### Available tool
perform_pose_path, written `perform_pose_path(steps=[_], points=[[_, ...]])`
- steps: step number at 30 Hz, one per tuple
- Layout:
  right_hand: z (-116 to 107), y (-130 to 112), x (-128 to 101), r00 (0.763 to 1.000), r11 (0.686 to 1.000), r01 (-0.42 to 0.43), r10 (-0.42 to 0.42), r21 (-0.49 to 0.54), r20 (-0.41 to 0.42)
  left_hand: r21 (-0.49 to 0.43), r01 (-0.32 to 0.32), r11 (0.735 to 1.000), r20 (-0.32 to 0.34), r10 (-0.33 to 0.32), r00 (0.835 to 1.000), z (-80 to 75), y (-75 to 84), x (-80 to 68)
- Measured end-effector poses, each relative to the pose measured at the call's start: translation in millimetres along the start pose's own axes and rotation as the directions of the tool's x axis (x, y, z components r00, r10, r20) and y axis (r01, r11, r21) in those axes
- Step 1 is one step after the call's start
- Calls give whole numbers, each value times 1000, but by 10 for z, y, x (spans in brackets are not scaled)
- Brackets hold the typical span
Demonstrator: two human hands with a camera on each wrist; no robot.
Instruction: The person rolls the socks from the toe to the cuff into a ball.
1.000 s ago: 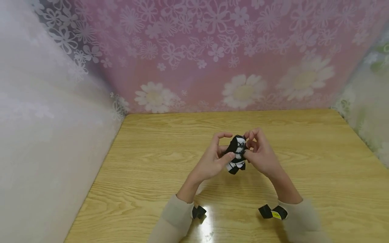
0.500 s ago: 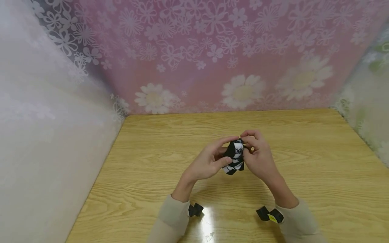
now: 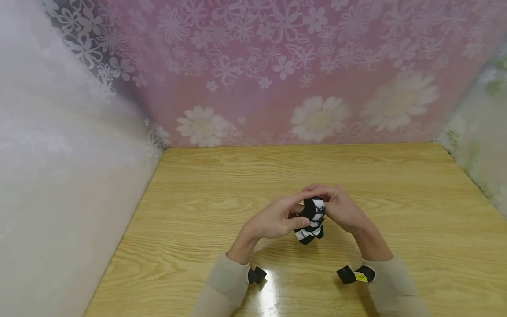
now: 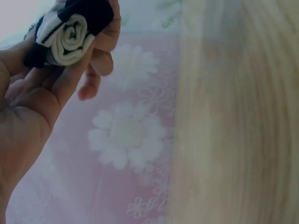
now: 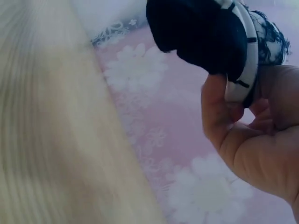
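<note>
From the head view, both hands, left hand (image 3: 275, 220) and right hand (image 3: 342, 212), pinch a rolled black-and-white sock (image 3: 311, 220) above the wooden surface (image 3: 396, 185), while at each wrist view's twelve o'clock, fingers (image 4: 100, 44) curl round it.

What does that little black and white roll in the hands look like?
The black and white roll looks like soft knit cloth, maybe socks, wound into a tight bundle. The left wrist view shows a pale spiral at its end wrapped in black. It is held above the wooden table, not touching it. The left hand and the right hand grip it from either side.
</note>
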State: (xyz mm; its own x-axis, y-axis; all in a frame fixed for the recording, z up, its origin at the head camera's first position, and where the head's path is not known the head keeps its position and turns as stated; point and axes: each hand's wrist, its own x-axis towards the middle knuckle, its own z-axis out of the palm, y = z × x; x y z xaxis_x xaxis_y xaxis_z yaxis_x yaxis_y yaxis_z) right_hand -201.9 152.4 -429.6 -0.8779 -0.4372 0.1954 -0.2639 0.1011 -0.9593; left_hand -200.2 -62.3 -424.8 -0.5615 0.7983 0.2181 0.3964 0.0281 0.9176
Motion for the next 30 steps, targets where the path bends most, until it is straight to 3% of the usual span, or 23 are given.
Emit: perform_pose_path(steps=[2, 5, 10, 13, 15, 17, 20, 23, 25, 27, 30], points=[[-25, 34, -4, 998, 998, -58, 57, 40, 18, -52, 40, 998, -20, -41, 999, 24, -23, 14], [-25, 11, -5, 996, 996, -92, 93, 11, -16, -141, 74, 987, -82, -86, 993, 20, -29, 9], [11, -137, -20, 990, 990, -135, 133, -31, -46, -297, 41, 954, -216, -109, 970, -30, -8, -6], [34, -213, -28, 990, 991, -132, 131, -25, -43, -406, -7, 914, -291, -122, 949, -28, 4, 7], [45, -236, -32, 991, 991, -131, 131, -10, -40, -489, -29, 872, -326, -152, 933, -5, 16, 27], [58, -241, -32, 992, 992, -122, 122, 15, -41, -570, -51, 820, -362, -195, 912, 25, 31, 51], [92, -221, -24, 995, 992, -85, 89, 98, -40, -658, -88, 748, -423, -270, 865, 71, 58, 93], [160, -190, -8, 996, 976, 2, 18, 219, -90, -704, -142, 696, -483, -324, 813, 104, 93, 134], [230, -169, 2, 984, 963, 87, -43, 256, -173, -721, -173, 671, -516, -352, 781, 114, 116, 156], [303, -152, 10, 951, 964, 195, -141, 178, -276, -729, -195, 657, -540, -376, 753, 121, 134, 171], [365, -145, 6, 887, 957, 287, -285, -51, -364, -727, -216, 651, -567, -394, 723, 134, 142, 185]])
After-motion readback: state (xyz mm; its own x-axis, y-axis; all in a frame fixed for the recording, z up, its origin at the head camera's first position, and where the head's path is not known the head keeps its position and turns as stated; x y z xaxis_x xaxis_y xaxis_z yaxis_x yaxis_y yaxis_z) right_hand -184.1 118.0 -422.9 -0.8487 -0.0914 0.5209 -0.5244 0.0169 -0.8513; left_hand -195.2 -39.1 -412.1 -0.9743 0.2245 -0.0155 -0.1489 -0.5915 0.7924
